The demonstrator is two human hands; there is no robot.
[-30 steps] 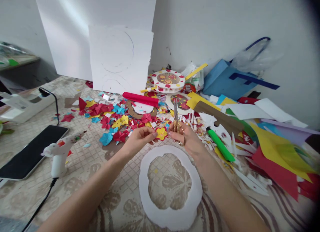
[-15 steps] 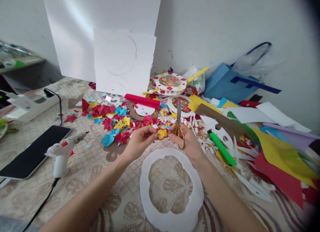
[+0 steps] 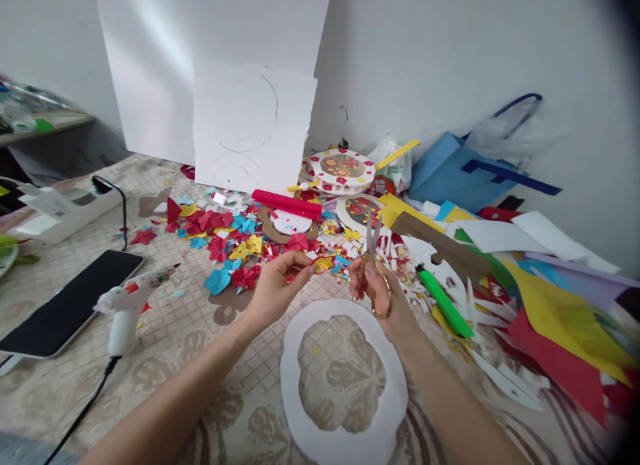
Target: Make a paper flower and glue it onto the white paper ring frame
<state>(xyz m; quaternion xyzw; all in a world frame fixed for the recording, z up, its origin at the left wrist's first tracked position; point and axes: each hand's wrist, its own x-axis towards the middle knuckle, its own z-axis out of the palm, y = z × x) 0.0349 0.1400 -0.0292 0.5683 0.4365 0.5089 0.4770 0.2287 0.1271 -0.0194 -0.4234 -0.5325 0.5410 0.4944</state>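
scissors (image 3: 371,245) in my right hand (image 3: 383,288), paper flower (image 3: 325,264) at my left fingertips.
through the head view i have both forearms stretched forward: my left hand (image 3: 283,281) pinches the small yellow-and-red flower's edge between thumb and forefinger, while my right curls round gold looped handles, slim metal blades upright and slightly parted. the flower sits between the hands, beyond a smooth white ring (image 3: 291,371) with a scalloped inner edge.

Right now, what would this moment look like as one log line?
left hand: pinching yellow-and-red paper flower | right hand: holding gold-handled scissors, blades parted | nearby: white ring on tablecloth
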